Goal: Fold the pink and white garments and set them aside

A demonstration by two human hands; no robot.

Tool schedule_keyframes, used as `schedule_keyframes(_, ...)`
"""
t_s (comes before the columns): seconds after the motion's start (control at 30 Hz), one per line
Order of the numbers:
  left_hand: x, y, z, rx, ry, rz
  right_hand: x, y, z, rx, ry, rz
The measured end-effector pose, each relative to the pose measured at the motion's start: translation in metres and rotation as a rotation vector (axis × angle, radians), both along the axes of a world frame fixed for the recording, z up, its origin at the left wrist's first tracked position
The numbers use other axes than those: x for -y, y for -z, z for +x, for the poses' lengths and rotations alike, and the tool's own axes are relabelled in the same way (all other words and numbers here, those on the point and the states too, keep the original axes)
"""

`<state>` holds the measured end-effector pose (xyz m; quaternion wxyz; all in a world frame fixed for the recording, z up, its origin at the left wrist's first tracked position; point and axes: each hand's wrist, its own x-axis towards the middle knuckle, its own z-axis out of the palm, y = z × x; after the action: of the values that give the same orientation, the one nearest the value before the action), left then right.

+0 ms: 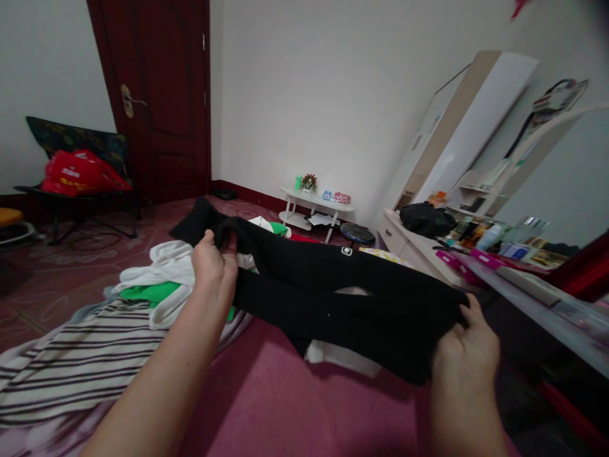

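Observation:
A pair of black trousers (309,263) is stretched sideways in the air between my two hands, with a small white label on the upper leg. My left hand (216,260) is closed around the cloth at the left part. At the right end, my right hand (469,343) pinches the edge of the fabric. Beneath the trousers, partly hidden, a white cloth (342,358) lies on the pink bedspread (285,412). To the left of my left forearm are a striped garment (90,355) and a white and green garment (166,279).
On the right stands a dressing table with a black bag (427,220) and several bottles. A low white table (316,200) and a round stool (358,233) are near the far wall. A folding chair at the left holds a red bag (78,172) by the door (162,95).

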<state>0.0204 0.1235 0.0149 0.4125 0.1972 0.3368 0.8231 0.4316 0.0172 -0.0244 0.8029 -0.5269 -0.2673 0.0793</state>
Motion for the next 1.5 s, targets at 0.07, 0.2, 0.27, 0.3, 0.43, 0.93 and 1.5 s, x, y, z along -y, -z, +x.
schedule_keyframes(0.07, 0.003, -0.001, 0.006, 0.055, -0.009, 0.018, 0.0, -0.003, -0.008, -0.014, 0.071, 0.043)
schedule_keyframes(0.2, 0.013, 0.006, 0.032, -0.125, 0.11, 0.003, 0.001, -0.019, -0.047, 0.239, 0.184, -0.093)
schedule_keyframes(0.27, 0.015, 0.012, 0.04, -0.203, 0.132, -0.065, 0.002, -0.024, -0.065, 0.463, 0.053, -0.245)
schedule_keyframes(0.3, 0.015, 0.014, 0.042, -0.22, 0.145, -0.092, 0.003, -0.023, -0.074, 0.552, -0.098, -0.333)
schedule_keyframes(0.43, 0.016, 0.016, 0.045, -0.264, 0.205, -0.101, 0.006, -0.008, -0.113, 0.783, -0.782, -0.724)
schedule_keyframes(0.93, 0.024, 0.008, 0.05, -0.277, 0.392, -0.027, 0.007, 0.002, -0.143, 1.073, -0.873, -0.856)
schedule_keyframes(1.5, 0.016, 0.038, 0.063, -1.122, 0.537, 0.085, 0.018, -0.047, -0.11, 0.037, -0.436, -0.005)
